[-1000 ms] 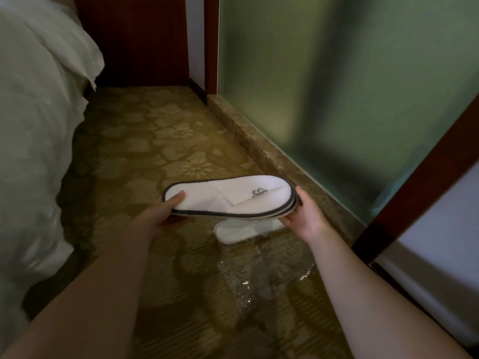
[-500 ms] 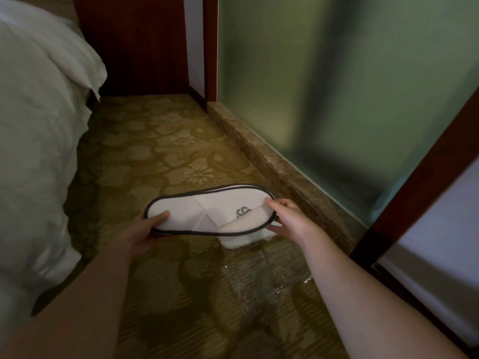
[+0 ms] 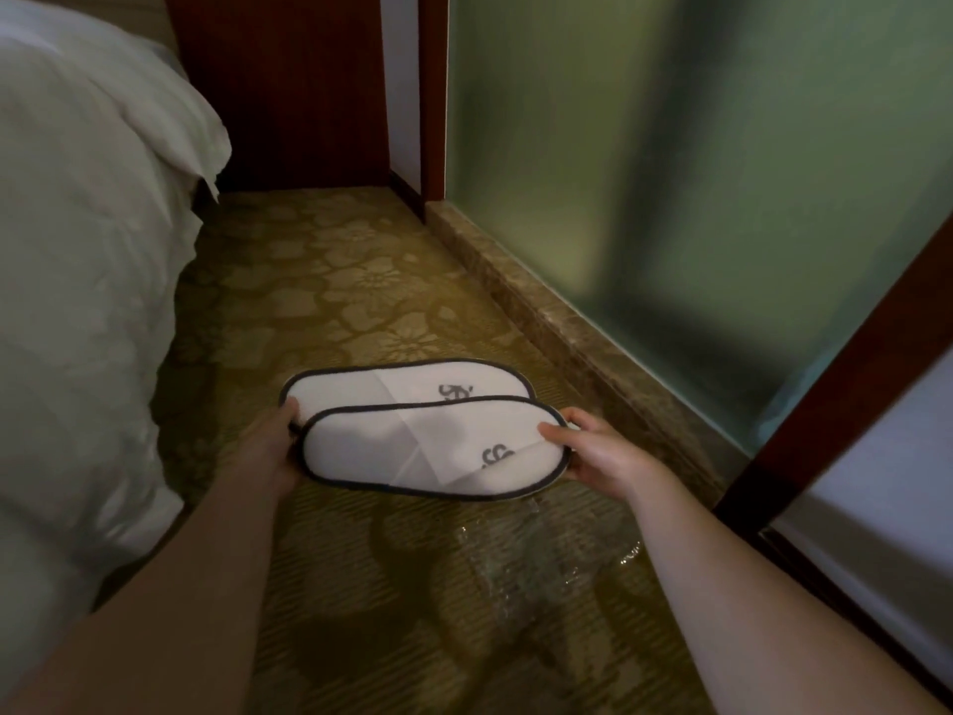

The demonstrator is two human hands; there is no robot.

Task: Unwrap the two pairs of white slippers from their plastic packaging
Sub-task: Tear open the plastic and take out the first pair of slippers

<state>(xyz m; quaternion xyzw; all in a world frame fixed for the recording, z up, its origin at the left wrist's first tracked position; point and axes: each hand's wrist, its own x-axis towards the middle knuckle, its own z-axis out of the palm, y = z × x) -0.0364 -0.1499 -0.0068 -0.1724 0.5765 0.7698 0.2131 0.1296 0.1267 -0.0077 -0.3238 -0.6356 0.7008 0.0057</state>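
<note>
Left hand (image 3: pixel 270 446) and right hand (image 3: pixel 601 456) each grip an end of two flat white dark-trimmed slippers (image 3: pixel 433 446); crumpled clear plastic wrapper (image 3: pixel 541 565), seemingly empty, lies below the right hand.

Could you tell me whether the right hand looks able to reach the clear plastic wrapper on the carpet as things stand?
Probably yes: the plastic wrapper lies bare on the carpet just below the right hand, but that hand is holding the near slipper.
</note>
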